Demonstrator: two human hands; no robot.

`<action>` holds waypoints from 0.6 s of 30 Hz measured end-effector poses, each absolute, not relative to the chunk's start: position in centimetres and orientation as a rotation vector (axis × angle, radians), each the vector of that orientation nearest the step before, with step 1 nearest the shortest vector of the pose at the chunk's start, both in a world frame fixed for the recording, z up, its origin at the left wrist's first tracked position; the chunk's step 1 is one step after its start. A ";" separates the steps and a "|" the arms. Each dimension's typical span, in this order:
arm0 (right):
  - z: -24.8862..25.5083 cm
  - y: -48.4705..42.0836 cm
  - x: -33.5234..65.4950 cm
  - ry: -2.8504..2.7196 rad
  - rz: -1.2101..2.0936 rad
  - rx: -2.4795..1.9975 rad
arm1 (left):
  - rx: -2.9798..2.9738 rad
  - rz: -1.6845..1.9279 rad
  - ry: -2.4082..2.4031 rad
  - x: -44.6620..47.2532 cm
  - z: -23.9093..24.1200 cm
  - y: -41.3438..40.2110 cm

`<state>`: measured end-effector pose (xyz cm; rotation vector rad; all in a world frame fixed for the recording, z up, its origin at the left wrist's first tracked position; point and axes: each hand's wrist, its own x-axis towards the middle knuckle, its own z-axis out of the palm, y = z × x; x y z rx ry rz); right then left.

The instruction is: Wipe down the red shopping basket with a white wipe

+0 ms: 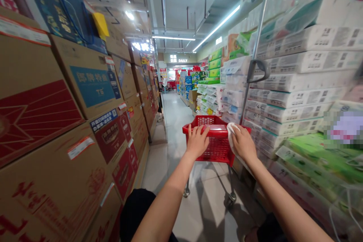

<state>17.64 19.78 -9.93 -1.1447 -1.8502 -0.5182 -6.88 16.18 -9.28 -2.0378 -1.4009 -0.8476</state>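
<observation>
A red plastic shopping cart with perforated basket walls stands on the floor right in front of me. My left hand is on the left part of its red handle bar, fingers somewhat apart and hooked over the top. At the right end of the bar, my right hand is closed on a white cloth, pressing it against the handle. Part of the cloth is hidden under that palm and fingers. Inside the basket I make out no goods from this angle.
Stacked cardboard cartons line the left side. White tissue packs and green packs are piled on the right, beside a metal post with a grey handle. A tiled aisle runs ahead; a seated person is far off.
</observation>
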 end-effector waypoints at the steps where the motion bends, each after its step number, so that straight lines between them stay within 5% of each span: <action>1: -9.8 19.9 16.4 -1.852 -0.507 -1.133 | -2.051 -0.853 -1.390 -6.3 -9.3 16.2; 7: -9.3 18.7 9.8 -1.958 -0.510 -1.002 | -2.061 -0.903 -1.443 -4.7 -9.6 16.5; 18: -9.7 20.0 17.3 -1.794 -0.455 -1.217 | -2.099 -0.847 -1.408 -4.5 -9.5 15.7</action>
